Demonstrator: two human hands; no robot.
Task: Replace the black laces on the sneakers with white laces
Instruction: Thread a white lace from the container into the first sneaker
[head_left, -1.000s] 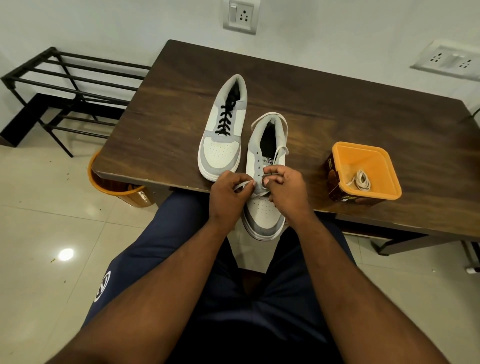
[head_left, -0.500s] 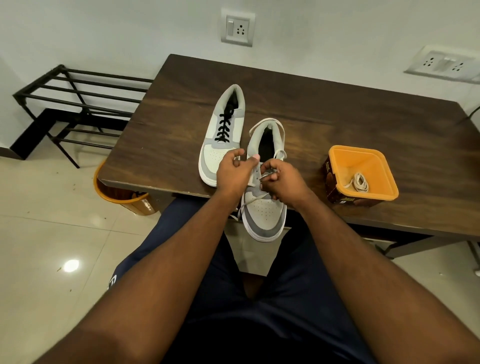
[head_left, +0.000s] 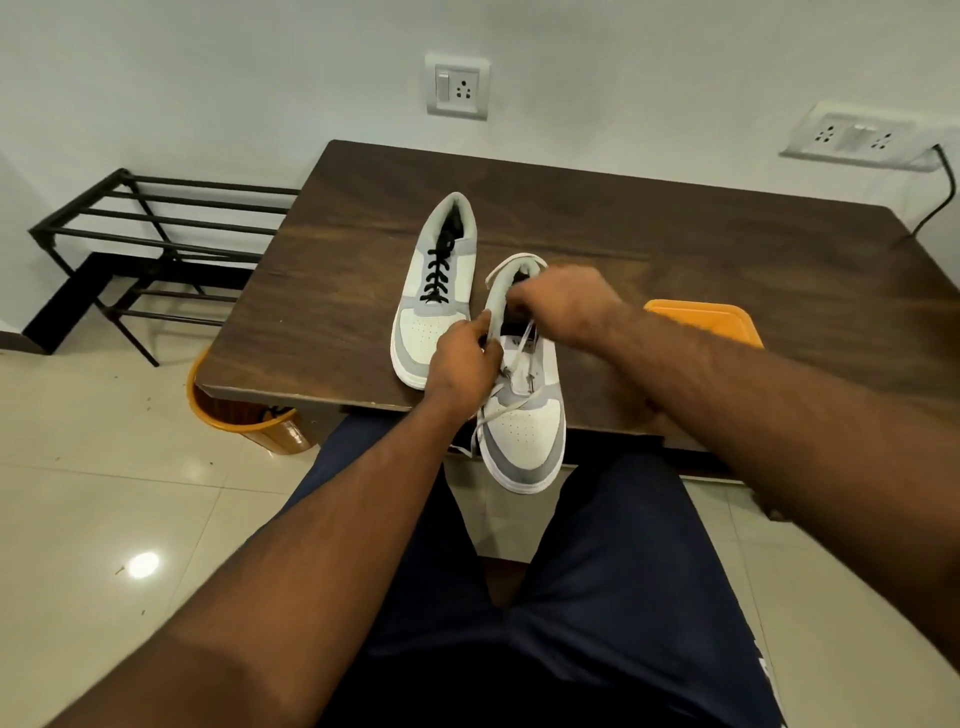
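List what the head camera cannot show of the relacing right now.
- Orange tub, head view: the right forearm covers its inside.
- Right hand: motion-blurred, so its hold on the white lace is unclear.
- Near sneaker: eyelets under the left hand are hidden.

Bare surface (head_left: 701, 249) lies open behind and right of both sneakers. The black-laced sneaker (head_left: 436, 291) crowds the left side; the orange tub (head_left: 696, 317) blocks the right, behind the forearm.
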